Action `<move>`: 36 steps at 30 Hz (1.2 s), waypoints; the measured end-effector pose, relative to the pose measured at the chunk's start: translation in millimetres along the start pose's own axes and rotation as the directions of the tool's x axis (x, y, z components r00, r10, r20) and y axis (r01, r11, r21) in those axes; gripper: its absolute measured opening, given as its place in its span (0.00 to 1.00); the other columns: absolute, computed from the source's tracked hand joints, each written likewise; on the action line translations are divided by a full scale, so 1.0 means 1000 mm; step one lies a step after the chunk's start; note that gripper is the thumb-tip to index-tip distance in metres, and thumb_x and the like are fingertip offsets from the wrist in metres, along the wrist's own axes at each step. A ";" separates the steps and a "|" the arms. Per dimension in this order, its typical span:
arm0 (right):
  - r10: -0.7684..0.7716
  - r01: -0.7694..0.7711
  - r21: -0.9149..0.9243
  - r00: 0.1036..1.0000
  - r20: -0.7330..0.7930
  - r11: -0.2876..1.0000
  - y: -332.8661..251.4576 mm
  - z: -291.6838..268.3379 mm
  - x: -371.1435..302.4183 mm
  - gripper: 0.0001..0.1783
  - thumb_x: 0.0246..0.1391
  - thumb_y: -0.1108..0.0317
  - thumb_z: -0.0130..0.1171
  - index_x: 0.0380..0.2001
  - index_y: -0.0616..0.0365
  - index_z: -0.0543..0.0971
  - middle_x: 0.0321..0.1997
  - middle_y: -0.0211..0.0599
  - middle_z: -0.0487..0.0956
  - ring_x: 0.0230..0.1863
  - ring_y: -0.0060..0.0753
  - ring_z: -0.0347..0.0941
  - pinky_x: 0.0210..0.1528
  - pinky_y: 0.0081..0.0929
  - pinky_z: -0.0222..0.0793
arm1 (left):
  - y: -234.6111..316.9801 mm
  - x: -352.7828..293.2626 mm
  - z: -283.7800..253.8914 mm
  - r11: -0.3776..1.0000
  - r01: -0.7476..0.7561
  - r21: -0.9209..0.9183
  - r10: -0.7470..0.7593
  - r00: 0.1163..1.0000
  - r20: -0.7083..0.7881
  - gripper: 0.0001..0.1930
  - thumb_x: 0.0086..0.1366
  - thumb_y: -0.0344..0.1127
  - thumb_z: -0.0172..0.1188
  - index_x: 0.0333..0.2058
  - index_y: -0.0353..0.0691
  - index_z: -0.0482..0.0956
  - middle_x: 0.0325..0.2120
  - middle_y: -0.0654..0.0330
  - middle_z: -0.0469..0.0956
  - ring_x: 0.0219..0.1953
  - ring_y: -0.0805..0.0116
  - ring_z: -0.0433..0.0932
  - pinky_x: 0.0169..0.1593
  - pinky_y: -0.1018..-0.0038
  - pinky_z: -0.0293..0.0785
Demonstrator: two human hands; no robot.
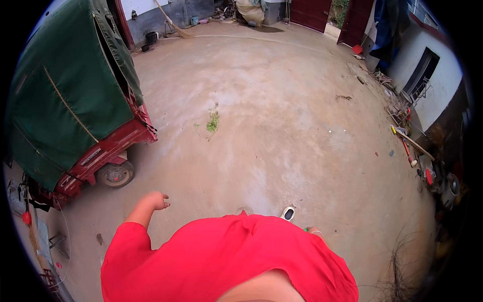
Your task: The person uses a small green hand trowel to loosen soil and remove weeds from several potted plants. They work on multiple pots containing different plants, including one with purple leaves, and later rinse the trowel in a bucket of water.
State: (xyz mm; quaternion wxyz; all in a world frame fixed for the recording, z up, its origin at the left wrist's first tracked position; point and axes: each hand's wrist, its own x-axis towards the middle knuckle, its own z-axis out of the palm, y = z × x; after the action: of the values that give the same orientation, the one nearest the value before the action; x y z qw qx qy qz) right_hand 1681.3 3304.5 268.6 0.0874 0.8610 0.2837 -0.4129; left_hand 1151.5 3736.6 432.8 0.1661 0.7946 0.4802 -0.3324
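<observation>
My left hand [158, 201] hangs out to the left over the concrete floor [261, 166], its fingers apart and nothing seen in them. Of my right hand [314, 230], only a small part shows past the red shirt [216, 251], with a pale band at the wrist. A small bit of green lies against that hand; its kind and the fingers are hidden. One light shoe [288, 213] with a dark opening pokes out in front of the shirt. Farther ahead, a leafy green plant with a long thin stem [212, 122] lies on the floor.
A red cargo tricycle [95, 158] under a green canvas cover [65, 100] stands on the left. Along the right wall lie long-handled tools [415, 143] and clutter. A broom [173, 25] leans at the far left wall. Dark red gates [309, 14] stand at the back.
</observation>
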 end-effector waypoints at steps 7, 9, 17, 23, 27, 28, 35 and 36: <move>0.238 -0.268 0.165 0.954 0.181 0.949 -0.023 -0.040 0.057 0.26 0.40 0.57 0.69 0.45 0.52 0.80 0.40 0.41 0.83 0.43 0.39 0.80 0.45 0.35 0.75 | 0.136 0.165 -0.183 0.922 -0.315 0.226 0.335 0.941 -0.055 0.28 0.59 0.55 0.59 0.57 0.52 0.73 0.48 0.56 0.79 0.51 0.52 0.75 0.54 0.59 0.71; 0.284 -0.326 0.204 0.936 0.210 0.923 -0.035 -0.061 0.093 0.26 0.40 0.56 0.69 0.45 0.52 0.79 0.40 0.41 0.83 0.43 0.39 0.80 0.45 0.36 0.75 | 0.192 0.200 -0.232 0.900 -0.367 0.235 0.394 0.915 -0.081 0.28 0.60 0.55 0.58 0.57 0.51 0.73 0.49 0.55 0.78 0.52 0.52 0.75 0.54 0.59 0.72; 0.221 -0.273 0.260 0.952 0.212 0.926 -0.130 -0.219 0.252 0.26 0.40 0.56 0.69 0.44 0.53 0.79 0.41 0.41 0.83 0.44 0.38 0.80 0.45 0.36 0.75 | 0.259 0.353 -0.345 0.940 -0.252 -0.231 0.175 0.935 -0.308 0.29 0.60 0.56 0.56 0.58 0.52 0.72 0.52 0.55 0.76 0.54 0.54 0.75 0.55 0.60 0.71; -0.029 0.061 0.100 0.956 -0.293 0.993 -0.271 -0.409 0.377 0.24 0.41 0.57 0.69 0.46 0.46 0.79 0.44 0.41 0.82 0.46 0.43 0.78 0.48 0.38 0.74 | 0.218 0.454 -0.409 0.853 -0.043 -0.520 -0.152 0.932 -0.328 0.30 0.58 0.56 0.58 0.58 0.52 0.72 0.48 0.50 0.78 0.51 0.53 0.76 0.54 0.60 0.72; -0.012 0.102 0.236 0.934 -0.357 0.966 -0.342 -0.486 0.439 0.25 0.40 0.57 0.71 0.46 0.45 0.80 0.43 0.41 0.82 0.45 0.43 0.79 0.47 0.38 0.74 | 0.182 0.541 -0.439 0.851 -0.036 -0.524 -0.147 0.941 -0.304 0.29 0.59 0.55 0.58 0.57 0.51 0.73 0.49 0.50 0.78 0.52 0.53 0.76 0.54 0.61 0.72; 0.020 0.074 0.262 0.941 -0.339 0.962 -0.356 -0.495 0.452 0.26 0.40 0.57 0.71 0.46 0.45 0.80 0.43 0.41 0.82 0.44 0.43 0.79 0.47 0.38 0.74 | 0.174 0.559 -0.453 0.840 -0.031 -0.542 -0.149 0.947 -0.284 0.29 0.59 0.55 0.58 0.57 0.51 0.73 0.50 0.50 0.77 0.53 0.54 0.75 0.54 0.61 0.71; 0.232 -0.255 0.378 0.967 0.105 0.890 -0.463 -0.554 0.442 0.35 0.36 0.55 0.73 0.51 0.53 0.77 0.50 0.41 0.80 0.52 0.40 0.76 0.55 0.37 0.70 | 0.069 0.716 -0.565 0.781 -0.042 -0.623 -0.240 0.901 -0.362 0.29 0.58 0.53 0.59 0.56 0.43 0.74 0.49 0.47 0.77 0.53 0.53 0.75 0.55 0.62 0.71; 0.237 -0.262 0.365 0.965 0.112 0.894 -0.464 -0.557 0.448 0.34 0.36 0.56 0.73 0.50 0.53 0.77 0.49 0.41 0.80 0.51 0.40 0.76 0.54 0.36 0.70 | 0.063 0.729 -0.585 0.767 -0.050 -0.639 -0.249 0.895 -0.369 0.29 0.58 0.53 0.59 0.55 0.43 0.74 0.49 0.47 0.77 0.53 0.53 0.75 0.55 0.62 0.71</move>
State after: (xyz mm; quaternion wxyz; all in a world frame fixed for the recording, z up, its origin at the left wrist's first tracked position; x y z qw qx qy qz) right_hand 2012.7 4088.2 325.0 -0.0179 0.8772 0.0835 -0.4725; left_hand 1653.8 4523.1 350.9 0.2945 0.7176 0.6306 0.0256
